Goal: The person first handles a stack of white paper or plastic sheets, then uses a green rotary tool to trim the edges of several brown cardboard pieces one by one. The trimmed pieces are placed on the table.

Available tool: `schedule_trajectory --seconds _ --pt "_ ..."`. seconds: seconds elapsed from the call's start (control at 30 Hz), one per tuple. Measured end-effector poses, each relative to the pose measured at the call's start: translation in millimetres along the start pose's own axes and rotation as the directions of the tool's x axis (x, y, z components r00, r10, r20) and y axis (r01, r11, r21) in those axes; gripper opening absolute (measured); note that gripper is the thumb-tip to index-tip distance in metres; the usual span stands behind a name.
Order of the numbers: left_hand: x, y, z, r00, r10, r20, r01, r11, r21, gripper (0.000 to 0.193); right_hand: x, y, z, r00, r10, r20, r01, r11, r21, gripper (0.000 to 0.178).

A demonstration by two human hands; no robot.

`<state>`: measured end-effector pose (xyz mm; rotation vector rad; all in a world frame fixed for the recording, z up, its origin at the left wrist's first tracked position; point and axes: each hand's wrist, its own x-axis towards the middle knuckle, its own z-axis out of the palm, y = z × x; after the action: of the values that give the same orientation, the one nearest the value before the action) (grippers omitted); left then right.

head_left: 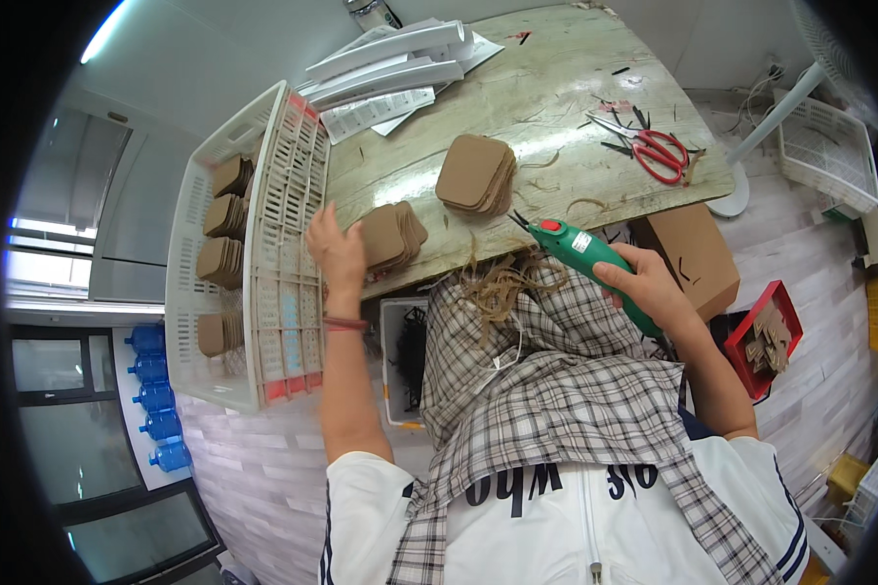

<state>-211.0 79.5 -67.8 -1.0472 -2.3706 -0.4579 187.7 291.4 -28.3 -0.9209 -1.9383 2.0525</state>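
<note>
My right hand [647, 285] is wrapped round the handle of green electric scissors [576, 246] with a red button. Their narrow dark tip points toward the table, near a neat stack of brown rounded-square pieces [475, 175]. A second stack of brown pieces [392, 237], fanned out, lies by the table's near left edge. Beside it is my left hand [338, 252], fingers apart and nothing visible in them; whether it touches that stack I cannot tell. Thin brown trimmings [502, 290] are heaped on my plaid apron [517, 409].
A white plastic crate [285, 244] with several brown stacks stands left of the table [576, 88]. Red-handled scissors [658, 156] lie at the right, papers [390, 78] at the back. A cardboard box [698, 258] and a red tray [788, 307] sit lower right.
</note>
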Motion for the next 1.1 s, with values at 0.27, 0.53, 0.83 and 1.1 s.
schedule_trajectory --seconds 0.27,0.53,0.83,1.1 --pt "19.5 136.9 59.5 0.914 -0.104 0.393 0.181 0.969 -0.165 0.056 1.1 7.0 1.6 0.997 -0.03 -0.077 0.029 0.999 -0.026 0.032" --pt "8.7 163.0 50.7 0.989 -0.13 0.066 0.145 0.812 -0.566 0.033 5.1 10.5 0.2 0.992 -0.034 -0.122 0.033 0.999 -0.004 0.032" --pt "3.2 200.4 13.6 0.801 -0.205 0.563 0.286 -0.695 -0.66 0.032 -0.6 -10.2 12.3 0.973 -0.132 -0.192 0.148 0.986 0.072 0.034" --pt "3.1 224.7 4.4 0.707 -0.17 0.687 0.158 -0.908 -0.388 0.044 -7.4 -21.6 19.3 0.964 -0.141 -0.225 0.161 0.984 0.074 0.037"
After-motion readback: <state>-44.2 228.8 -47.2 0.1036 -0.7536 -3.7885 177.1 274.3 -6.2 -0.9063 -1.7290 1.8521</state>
